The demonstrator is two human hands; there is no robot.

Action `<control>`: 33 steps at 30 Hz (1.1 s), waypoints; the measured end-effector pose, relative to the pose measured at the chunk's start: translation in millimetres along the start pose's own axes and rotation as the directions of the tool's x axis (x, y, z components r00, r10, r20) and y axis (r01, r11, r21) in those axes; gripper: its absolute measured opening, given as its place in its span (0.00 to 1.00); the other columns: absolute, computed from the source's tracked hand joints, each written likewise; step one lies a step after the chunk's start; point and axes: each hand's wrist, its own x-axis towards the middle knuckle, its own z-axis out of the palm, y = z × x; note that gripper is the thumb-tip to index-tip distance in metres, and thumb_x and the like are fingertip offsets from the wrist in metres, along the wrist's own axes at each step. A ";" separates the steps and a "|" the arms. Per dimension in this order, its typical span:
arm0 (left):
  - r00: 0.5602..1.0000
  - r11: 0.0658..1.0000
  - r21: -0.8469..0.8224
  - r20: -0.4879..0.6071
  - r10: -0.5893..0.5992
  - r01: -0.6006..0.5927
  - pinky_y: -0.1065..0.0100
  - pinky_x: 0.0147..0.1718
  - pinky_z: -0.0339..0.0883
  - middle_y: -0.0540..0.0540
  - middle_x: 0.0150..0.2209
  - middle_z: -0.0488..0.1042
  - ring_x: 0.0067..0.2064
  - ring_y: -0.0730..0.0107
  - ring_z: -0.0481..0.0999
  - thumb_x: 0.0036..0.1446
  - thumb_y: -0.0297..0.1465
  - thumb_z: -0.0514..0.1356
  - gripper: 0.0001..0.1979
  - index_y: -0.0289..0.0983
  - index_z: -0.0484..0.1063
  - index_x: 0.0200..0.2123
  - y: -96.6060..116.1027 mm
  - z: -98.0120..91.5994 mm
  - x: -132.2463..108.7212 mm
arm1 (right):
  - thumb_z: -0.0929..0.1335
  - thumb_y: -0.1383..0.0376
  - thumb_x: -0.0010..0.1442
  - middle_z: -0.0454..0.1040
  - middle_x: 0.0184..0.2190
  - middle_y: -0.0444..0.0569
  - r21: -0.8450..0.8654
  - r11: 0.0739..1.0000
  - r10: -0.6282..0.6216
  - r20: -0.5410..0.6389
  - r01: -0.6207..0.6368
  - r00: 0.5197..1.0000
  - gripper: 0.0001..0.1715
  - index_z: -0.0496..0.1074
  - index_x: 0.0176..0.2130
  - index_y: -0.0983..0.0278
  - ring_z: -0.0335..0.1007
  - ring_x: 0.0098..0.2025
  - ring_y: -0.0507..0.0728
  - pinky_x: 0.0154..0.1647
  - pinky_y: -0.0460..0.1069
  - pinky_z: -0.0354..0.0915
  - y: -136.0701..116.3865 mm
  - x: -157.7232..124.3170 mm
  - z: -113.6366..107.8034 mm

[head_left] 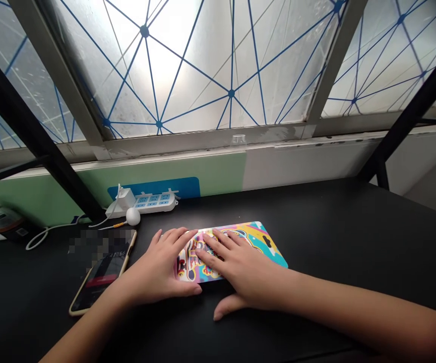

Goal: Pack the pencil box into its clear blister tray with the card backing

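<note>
A flat, brightly coloured package (pixel 257 234) lies on the black table (pixel 334 222), with a cartoon-like print in pink, yellow and turquoise. A dark cut-out like a hang hole shows near its right end. My left hand (pixel 165 264) is at the package's left end, fingers spread along the far side and thumb by the near edge. Across the middle of the package rests my right hand (pixel 242 264), palm down, its fingers stretched out and its thumb apart on the near side. Both hands cover much of the print.
Left of my hands lies a smartphone (pixel 106 275) in a pale case, partly behind my left forearm. Behind it are a white power strip (pixel 157 201) with a plugged-in adapter, a round white object (pixel 133 217) and cables. A bottle (pixel 2 219) stands far left. Black frame bars slant at both sides.
</note>
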 end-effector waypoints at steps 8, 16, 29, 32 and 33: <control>0.997 0.999 -0.020 -0.075 0.029 -0.031 0.32 0.67 0.35 0.37 0.68 0.64 0.69 0.42 0.61 0.48 0.44 0.70 0.50 0.47 0.53 0.71 0.7 1.8 -2.2 | 0.66 0.35 0.59 0.58 0.70 0.70 -0.035 0.989 -0.147 -0.044 0.146 0.988 0.56 0.59 0.68 0.72 0.49 0.72 0.77 0.70 0.70 0.47 -29.9 43.1 -0.9; 0.998 0.999 -0.043 -0.056 0.003 -0.005 0.30 0.67 0.33 0.36 0.68 0.63 0.70 0.43 0.59 0.48 0.48 0.70 0.52 0.46 0.50 0.72 1.9 -4.6 -4.5 | 0.72 0.33 0.50 0.62 0.69 0.60 0.038 0.984 -0.173 -0.046 0.175 0.984 0.58 0.62 0.67 0.61 0.51 0.71 0.71 0.70 0.65 0.51 -22.5 48.9 -11.2; 1.000 0.998 0.054 -0.007 -0.021 0.021 0.32 0.68 0.36 0.35 0.71 0.58 0.72 0.42 0.55 0.48 0.55 0.68 0.54 0.42 0.52 0.72 -3.1 -3.6 -3.1 | 0.73 0.35 0.50 0.49 0.75 0.57 0.175 0.981 -0.102 0.107 0.082 0.989 0.64 0.52 0.73 0.56 0.44 0.74 0.74 0.71 0.71 0.43 12.9 15.6 -20.9; 0.999 0.997 0.069 0.006 -0.037 0.037 0.33 0.68 0.37 0.35 0.72 0.57 0.72 0.40 0.54 0.48 0.57 0.67 0.56 0.41 0.52 0.73 -4.0 -3.3 -3.0 | 0.75 0.37 0.50 0.50 0.74 0.56 0.178 0.983 -0.070 0.137 0.045 0.988 0.63 0.52 0.73 0.54 0.44 0.74 0.74 0.71 0.72 0.45 22.6 3.4 -28.8; 0.999 0.997 0.071 0.011 -0.042 0.041 0.33 0.68 0.38 0.34 0.72 0.57 0.72 0.40 0.53 0.48 0.58 0.66 0.56 0.40 0.52 0.73 -4.3 -3.1 -2.9 | 0.75 0.38 0.50 0.50 0.74 0.55 0.173 0.984 -0.056 0.154 0.029 0.986 0.62 0.52 0.73 0.53 0.44 0.74 0.75 0.70 0.73 0.45 26.3 -1.1 -31.5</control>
